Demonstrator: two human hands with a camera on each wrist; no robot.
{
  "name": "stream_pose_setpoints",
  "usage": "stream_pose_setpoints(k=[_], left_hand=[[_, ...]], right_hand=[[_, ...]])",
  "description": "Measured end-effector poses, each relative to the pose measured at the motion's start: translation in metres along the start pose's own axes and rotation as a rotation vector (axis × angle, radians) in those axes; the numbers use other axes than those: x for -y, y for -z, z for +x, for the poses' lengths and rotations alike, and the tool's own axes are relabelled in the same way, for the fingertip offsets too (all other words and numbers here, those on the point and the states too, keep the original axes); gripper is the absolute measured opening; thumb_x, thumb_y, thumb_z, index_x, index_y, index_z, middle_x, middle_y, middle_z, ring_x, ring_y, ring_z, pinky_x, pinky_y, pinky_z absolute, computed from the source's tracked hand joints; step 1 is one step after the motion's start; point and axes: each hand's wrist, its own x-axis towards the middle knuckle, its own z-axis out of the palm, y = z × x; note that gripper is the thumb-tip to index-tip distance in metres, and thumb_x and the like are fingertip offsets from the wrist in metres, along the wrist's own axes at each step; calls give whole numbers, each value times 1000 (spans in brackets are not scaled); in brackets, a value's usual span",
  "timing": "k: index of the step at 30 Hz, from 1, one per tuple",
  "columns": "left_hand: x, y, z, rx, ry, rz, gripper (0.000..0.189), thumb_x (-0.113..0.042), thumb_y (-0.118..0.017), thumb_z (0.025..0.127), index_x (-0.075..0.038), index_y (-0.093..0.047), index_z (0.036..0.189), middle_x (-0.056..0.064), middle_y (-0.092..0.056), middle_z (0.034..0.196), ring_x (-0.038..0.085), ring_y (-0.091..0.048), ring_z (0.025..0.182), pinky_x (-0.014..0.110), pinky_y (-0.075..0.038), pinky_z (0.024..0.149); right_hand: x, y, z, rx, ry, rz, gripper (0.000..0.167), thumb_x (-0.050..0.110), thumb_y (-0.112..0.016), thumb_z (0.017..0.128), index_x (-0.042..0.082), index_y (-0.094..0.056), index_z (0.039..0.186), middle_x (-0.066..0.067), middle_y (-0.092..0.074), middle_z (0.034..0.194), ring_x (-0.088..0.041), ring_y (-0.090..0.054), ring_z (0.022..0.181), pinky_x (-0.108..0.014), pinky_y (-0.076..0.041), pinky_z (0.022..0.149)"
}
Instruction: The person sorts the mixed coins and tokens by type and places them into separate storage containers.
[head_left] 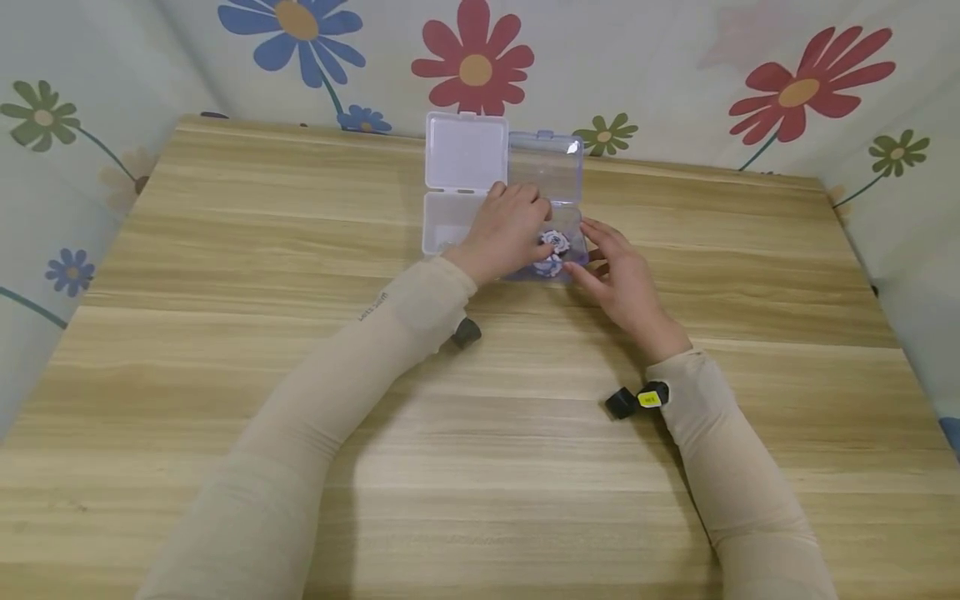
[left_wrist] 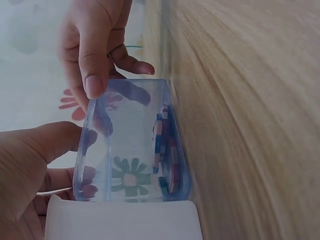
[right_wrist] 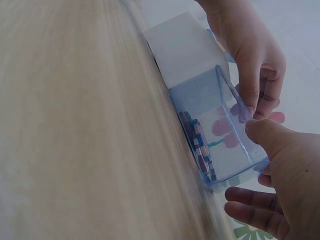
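Note:
A clear plastic box [head_left: 572, 248] with a hinged lid [head_left: 546, 169] thrown back stands near the table's rear edge. Inside lie several blue, white and reddish poker chips [head_left: 553, 242], seen edge-on in the left wrist view [left_wrist: 159, 140]. My left hand [head_left: 506, 229] reaches across a neighbouring white box [head_left: 432, 221] to the clear one, fingers bent loosely at its opening, with nothing visible between them. At the right end, my right hand [head_left: 626, 287] holds the clear box, thumb at the near rim [right_wrist: 257, 125] and fingers around the outside.
The white box's open lid [head_left: 467, 152] leans back beside the clear lid. A flower-print curtain [head_left: 660, 67] hangs right behind the wooden table [head_left: 480, 467]. Black wrist cameras [head_left: 621, 403] hang below both sleeves.

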Motion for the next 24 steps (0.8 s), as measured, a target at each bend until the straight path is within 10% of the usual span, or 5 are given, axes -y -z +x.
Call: stream_pose_setpoints(k=[16,24], left_hand=[[5,2,-14,-97,-14,-16,45,-41,-66,88,-10,-61,120,6,-59,117,25,-52,113,37,-38,96],[15,8,-26,-143,19,48,50,-41,-66,87,-8,-58,125,12,-56,126,28,-48,123,40,-35,106]], right_hand=[[-14,6,-1,16,-17,-15,60,18,-65,91,-3,-41,142,-24,-40,147,-40,-59,110,-50,-52,90],[-20,17,-6,-8,-35,-157,72,39,-61,92,6,-31,149,-22,-35,152,-43,-37,135,-57,-28,114]])
